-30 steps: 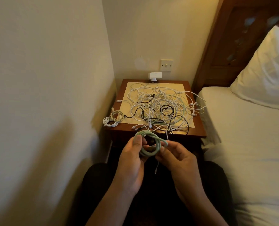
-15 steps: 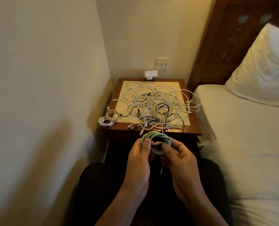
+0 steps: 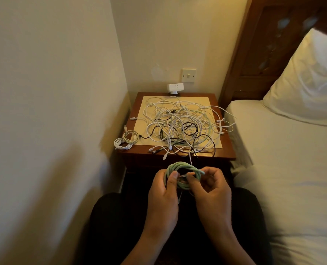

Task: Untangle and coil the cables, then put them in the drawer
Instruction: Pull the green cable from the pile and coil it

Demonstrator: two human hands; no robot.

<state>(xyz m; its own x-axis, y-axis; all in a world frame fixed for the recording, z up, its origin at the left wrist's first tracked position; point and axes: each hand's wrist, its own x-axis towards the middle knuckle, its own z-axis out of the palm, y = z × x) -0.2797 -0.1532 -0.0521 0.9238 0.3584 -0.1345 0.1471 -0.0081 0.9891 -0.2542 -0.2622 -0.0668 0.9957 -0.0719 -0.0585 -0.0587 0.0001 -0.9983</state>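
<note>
A pale green cable point(image 3: 181, 167) is wound into a small coil, held in front of the nightstand above my lap. My left hand point(image 3: 163, 196) grips the coil's left side with thumb on top. My right hand point(image 3: 211, 190) pinches the coil's right side and the metal plug end near the middle. A thin white end hangs below the coil. On the wooden nightstand point(image 3: 225, 155) lies a big tangle of white, black and green cables point(image 3: 181, 127). Coiled white cables point(image 3: 126, 141) sit at the nightstand's front left corner. The drawer front is dark and hidden behind my hands.
A wall runs close on the left. A bed point(image 3: 292, 169) with a white pillow point(image 3: 312, 79) lies on the right, against a wooden headboard. A white adapter point(image 3: 175, 87) and a wall switch point(image 3: 189, 75) sit behind the nightstand.
The green coil has been drawn tighter and lifted slightly. My right fingers have shifted to pinch the plug end at the coil's middle. The view has tilted a little.
</note>
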